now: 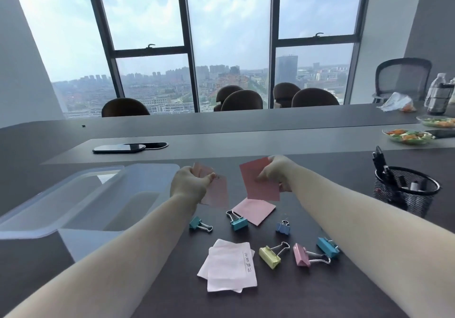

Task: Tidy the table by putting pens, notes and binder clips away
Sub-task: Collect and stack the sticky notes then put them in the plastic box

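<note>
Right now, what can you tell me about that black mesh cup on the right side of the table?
The black mesh cup is a round pen holder that looks like woven wire with a solid rim. It stands upright on the dark table, near its right side, beyond the person's right forearm and apart from it. Several dark pens or markers stick out of its top, one taller than the rest. Something small and pink shows through the mesh low on its left side; I cannot tell what it is.

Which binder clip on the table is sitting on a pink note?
The teal binder clip in the middle of the back row. Its body overlaps the corner of the pink note lying flat; the other five clips rest on bare table.
</note>
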